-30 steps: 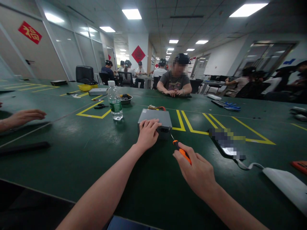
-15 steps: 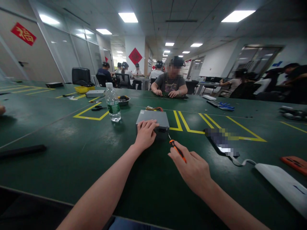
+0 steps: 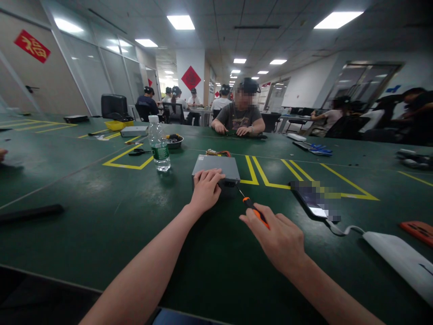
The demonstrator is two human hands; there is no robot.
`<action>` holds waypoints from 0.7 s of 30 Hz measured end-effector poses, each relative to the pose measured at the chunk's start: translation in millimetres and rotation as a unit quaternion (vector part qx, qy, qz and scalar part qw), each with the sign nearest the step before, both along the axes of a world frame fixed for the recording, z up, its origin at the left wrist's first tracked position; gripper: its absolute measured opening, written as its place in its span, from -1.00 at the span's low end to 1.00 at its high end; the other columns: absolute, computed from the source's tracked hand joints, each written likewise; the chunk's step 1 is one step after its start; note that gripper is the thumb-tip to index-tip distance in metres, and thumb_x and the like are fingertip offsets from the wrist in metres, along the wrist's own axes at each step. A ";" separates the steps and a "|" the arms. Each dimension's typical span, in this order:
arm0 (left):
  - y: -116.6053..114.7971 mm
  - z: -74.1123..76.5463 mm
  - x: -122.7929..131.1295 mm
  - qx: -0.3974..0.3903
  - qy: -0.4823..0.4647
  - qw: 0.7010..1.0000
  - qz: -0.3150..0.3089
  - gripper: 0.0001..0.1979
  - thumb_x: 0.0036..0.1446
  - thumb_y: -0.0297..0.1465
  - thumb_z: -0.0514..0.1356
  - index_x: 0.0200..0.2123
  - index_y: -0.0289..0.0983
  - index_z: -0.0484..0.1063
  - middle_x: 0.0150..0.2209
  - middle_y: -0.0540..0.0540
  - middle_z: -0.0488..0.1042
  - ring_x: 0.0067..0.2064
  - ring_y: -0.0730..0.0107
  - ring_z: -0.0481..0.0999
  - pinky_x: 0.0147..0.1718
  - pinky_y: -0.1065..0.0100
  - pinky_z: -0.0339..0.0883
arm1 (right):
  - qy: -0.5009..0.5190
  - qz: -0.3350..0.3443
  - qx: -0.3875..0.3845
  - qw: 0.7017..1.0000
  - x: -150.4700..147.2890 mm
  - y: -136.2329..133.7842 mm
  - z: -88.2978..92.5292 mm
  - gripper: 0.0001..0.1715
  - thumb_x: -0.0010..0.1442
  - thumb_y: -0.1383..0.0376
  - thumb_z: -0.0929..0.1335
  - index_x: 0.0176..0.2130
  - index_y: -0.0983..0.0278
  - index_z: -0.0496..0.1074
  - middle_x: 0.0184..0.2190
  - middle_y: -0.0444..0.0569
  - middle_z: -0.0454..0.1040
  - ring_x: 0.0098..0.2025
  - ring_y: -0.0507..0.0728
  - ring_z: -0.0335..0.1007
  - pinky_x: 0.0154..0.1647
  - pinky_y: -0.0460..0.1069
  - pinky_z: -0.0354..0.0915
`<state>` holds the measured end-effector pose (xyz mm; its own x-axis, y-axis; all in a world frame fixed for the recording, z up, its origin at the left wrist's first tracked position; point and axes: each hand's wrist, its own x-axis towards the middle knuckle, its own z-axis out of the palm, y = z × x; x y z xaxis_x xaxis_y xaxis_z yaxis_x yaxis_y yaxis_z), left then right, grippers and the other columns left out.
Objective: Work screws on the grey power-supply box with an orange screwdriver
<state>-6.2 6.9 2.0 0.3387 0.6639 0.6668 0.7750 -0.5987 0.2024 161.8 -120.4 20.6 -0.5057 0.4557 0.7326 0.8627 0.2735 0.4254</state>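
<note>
A grey metal computer power supply point(image 3: 227, 165) sits on the green table in front of me, with a bundle of coloured wires point(image 3: 218, 153) at its far side. My left hand point(image 3: 205, 190) lies over its near left part, fingers across the top and thumb down at the front face, holding it. In my right hand point(image 3: 279, 234) is an orange and black screwdriver point(image 3: 249, 203), gripped by the handle. Its shaft points up and left, with the tip at the lower right corner of the front face, by the socket. Whether the tip touches a screw is too small to tell.
A water bottle point(image 3: 158, 146) stands left of the power supply, a metal bowl point(image 3: 175, 143) behind it. To the right lie a phone point(image 3: 309, 201) and a white power bank point(image 3: 399, 257) joined by a cable. Across the table sits a person point(image 3: 238, 115). A black bar point(image 3: 32, 214) lies left.
My right hand and the screwdriver have shifted slightly right and down, and the shaft leans more to the left. My left hand and the power supply stay in place.
</note>
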 end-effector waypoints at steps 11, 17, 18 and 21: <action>-0.5 1.4 0.8 -0.008 0.003 1.000 0.006 -0.64 0.01 -0.52 0.04 -0.12 -0.09 0.31 0.04 0.03 0.33 0.09 0.28 0.21 0.10 0.13 -0.08 | -0.012 0.008 -0.024 1.000 -4.9 -3.1 -1.9 -0.72 0.18 0.47 0.18 -0.18 0.26 0.36 -0.17 0.09 0.42 -0.50 -0.04 0.25 -0.44 -0.11 0.11; -0.1 0.8 0.5 -0.003 0.002 1.000 0.003 -0.66 0.02 -0.52 0.03 -0.13 -0.10 0.31 0.04 0.05 0.33 0.10 0.31 0.21 0.10 0.15 -0.08 | 0.015 -0.004 -0.033 0.999 -3.5 -1.8 0.3 -0.84 0.17 0.32 0.25 -0.22 0.25 0.38 -0.18 0.07 0.41 -0.41 0.02 0.32 -0.39 -0.08 0.14; -0.1 0.7 0.5 -0.003 0.001 1.000 0.004 -0.66 0.02 -0.52 0.03 -0.13 -0.10 0.31 0.05 0.05 0.33 0.09 0.31 0.21 0.10 0.16 -0.08 | 0.014 -0.003 -0.046 0.999 -5.4 -1.8 -0.8 -0.81 0.17 0.35 0.23 -0.19 0.25 0.36 -0.09 0.13 0.36 -0.36 0.05 0.34 -0.36 -0.06 0.17; -0.2 0.8 0.5 -0.001 -0.001 1.000 0.003 -0.66 0.02 -0.52 0.04 -0.13 -0.10 0.31 0.04 0.06 0.33 0.09 0.31 0.21 0.10 0.16 -0.08 | -0.006 0.015 -0.066 0.998 -11.0 -2.7 -4.9 -0.71 0.15 0.47 0.17 -0.16 0.27 0.34 -0.02 0.23 0.31 -0.31 0.08 0.35 -0.34 -0.05 0.21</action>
<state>-5.7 6.7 2.8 0.3325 0.6668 0.6670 0.7784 -0.5933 0.2051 150.8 -123.1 15.7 -0.5289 0.5316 0.6615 0.8483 0.3533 0.3944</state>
